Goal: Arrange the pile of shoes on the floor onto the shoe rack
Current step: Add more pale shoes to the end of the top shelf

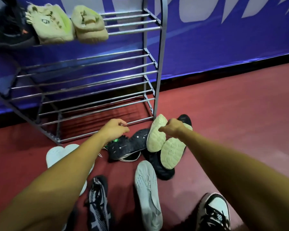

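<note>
Both arms reach into the shoe pile (147, 164)!
The right hand (173, 127) grips an upturned cream-soled shoe (155, 139). The left hand (114, 130) curls over a black shoe (130, 147), grasp unclear. The pile lies on the floor (223, 122) before the shoe rack (158, 64).

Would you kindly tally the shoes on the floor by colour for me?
Cream-soled shoes, soles showing: 2
Black shoe with green: 1
White shoes: 2, the left one part hidden, perhaps a pair
Black-and-white shoes: 2
Total: at least 7
</note>
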`<state>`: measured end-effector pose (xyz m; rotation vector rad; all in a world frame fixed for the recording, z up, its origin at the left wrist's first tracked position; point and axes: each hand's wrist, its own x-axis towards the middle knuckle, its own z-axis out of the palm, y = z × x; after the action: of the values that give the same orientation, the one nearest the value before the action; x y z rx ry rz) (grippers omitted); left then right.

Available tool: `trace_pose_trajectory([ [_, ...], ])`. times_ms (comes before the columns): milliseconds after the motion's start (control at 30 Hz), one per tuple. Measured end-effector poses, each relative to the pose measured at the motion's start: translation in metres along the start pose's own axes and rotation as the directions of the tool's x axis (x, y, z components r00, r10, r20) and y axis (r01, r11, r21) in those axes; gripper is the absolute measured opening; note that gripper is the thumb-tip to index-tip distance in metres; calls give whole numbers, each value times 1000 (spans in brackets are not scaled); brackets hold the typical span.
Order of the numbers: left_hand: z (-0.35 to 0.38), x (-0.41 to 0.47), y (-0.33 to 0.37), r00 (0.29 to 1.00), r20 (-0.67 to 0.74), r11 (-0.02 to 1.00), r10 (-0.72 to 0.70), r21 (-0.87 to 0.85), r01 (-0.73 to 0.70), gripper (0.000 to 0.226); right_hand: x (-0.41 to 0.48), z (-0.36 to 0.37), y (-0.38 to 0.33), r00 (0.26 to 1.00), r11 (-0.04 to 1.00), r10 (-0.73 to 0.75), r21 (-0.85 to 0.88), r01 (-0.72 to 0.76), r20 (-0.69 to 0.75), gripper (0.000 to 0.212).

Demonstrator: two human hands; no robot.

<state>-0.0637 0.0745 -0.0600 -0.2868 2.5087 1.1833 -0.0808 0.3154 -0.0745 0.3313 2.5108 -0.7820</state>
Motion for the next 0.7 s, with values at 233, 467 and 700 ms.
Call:
trace_pose_trajectory([
  [233,66,48,-12,980,192,988,-44,151,15,34,48,45,37,997,999,40,3,-40,62,46],
  [467,129,95,-32,967,224,987,-118,135,89,44,85,89,53,995,998,69,-14,-68,73,54],
  [700,148,108,-50,969,194,988,-154,41,149,29,93,103,48,992,992,121,-18,-121,24,55],
])
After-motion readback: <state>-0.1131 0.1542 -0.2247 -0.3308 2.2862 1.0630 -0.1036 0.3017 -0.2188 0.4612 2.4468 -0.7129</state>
